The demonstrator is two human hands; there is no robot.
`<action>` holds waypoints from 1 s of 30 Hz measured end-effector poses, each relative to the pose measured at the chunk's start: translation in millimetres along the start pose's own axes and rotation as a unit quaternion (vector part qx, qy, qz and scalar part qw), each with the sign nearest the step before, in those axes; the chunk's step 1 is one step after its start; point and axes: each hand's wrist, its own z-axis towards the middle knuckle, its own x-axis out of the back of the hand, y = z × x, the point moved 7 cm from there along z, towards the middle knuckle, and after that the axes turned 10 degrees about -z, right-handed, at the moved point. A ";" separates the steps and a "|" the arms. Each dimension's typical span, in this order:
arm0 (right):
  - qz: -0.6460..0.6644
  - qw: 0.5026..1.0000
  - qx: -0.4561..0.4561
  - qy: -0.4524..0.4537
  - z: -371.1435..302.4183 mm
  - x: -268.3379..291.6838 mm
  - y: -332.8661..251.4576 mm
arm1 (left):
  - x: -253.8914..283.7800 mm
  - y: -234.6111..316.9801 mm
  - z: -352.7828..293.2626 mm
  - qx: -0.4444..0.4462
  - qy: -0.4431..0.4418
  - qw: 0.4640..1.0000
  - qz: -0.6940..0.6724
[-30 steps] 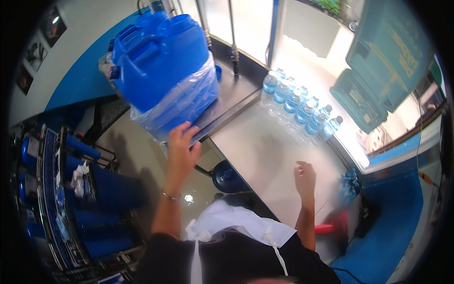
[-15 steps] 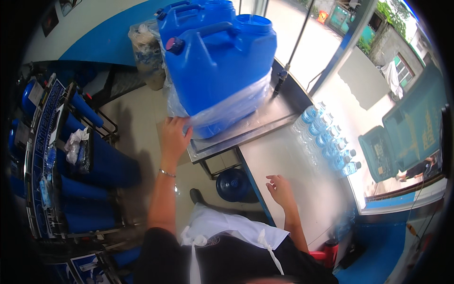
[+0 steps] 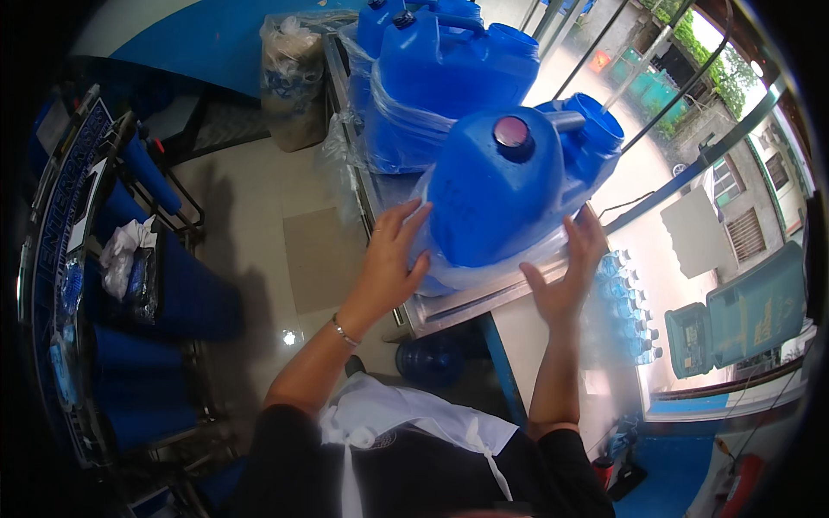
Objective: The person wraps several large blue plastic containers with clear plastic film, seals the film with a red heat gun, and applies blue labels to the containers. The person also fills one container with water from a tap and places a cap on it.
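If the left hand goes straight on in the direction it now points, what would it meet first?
Most likely the clear plastic around the nearest blue jug; the left hand seems right at its edge, though actual contact is unclear.

Can see a silver metal bench (image 3: 459, 312) bearing large blue plastic jugs (image 3: 484, 203) in clear film (image 3: 393, 128). Beside it, can see a cream countertop (image 3: 516, 338) holding clear blue-labelled bottles (image 3: 629, 309).

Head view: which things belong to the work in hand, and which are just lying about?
Seem part of the work:
nearest blue jug, between left hand and right hand
clear plastic around its lower part
metal counter beneath

Apparently lying about:
small clear bottles
stuffed plastic bag
dark blue round bottle below the counter
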 end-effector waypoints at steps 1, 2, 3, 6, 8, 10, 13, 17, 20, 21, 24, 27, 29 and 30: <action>-0.001 1.000 0.011 0.024 20.5 -4.0 -3.6 | -1.7 -4.0 7.1 0.004 -0.015 1.000 0.000; -0.005 0.999 0.010 0.039 35.1 -8.8 -8.1 | -4.2 -6.4 12.6 0.001 -0.029 1.000 -0.002; 0.016 1.000 -0.003 0.024 44.2 -17.4 -12.8 | -7.7 -10.1 16.7 0.009 -0.049 0.999 -0.003; 0.030 0.997 -0.072 -0.006 57.2 -41.6 -22.1 | -15.7 -18.5 20.7 0.012 -0.087 0.996 -0.017; -0.011 0.993 -0.113 0.028 56.8 -47.4 -27.5 | -16.4 -27.6 20.7 0.011 -0.100 0.994 -0.037; -0.025 0.991 -0.123 0.047 56.4 -49.6 -32.2 | -9.6 -41.6 26.1 -0.018 -0.105 0.992 -0.063; -0.027 0.988 -0.144 0.056 57.1 -53.0 -33.8 | 9.1 -81.6 59.1 -0.050 -0.060 0.996 -0.050; -0.046 0.987 -0.138 0.072 61.3 -58.5 -39.1 | 28.6 -139.9 127.0 -0.040 0.075 0.995 0.052; -0.057 0.985 -0.144 0.077 62.9 -65.2 -41.6 | 27.6 -165.4 162.1 -0.046 0.124 0.979 0.153; -0.062 0.985 -0.145 0.075 63.3 -67.1 -41.9 | 25.9 -173.3 168.8 -0.042 0.130 0.972 0.189; -0.061 0.986 -0.120 0.097 63.8 -67.7 -44.4 | 15.4 -202.0 172.9 -0.049 0.085 0.989 0.109; -0.049 0.987 -0.102 0.112 63.1 -67.1 -43.5 | 0.7 -251.8 139.2 0.110 0.049 0.981 0.153; -0.046 0.987 -0.096 0.118 62.5 -67.2 -42.5 | -10.3 -267.5 103.5 0.116 0.018 0.968 0.220; -0.042 0.987 -0.093 0.120 62.1 -67.5 -42.3 | -15.4 -277.9 83.7 0.151 -0.010 0.970 0.189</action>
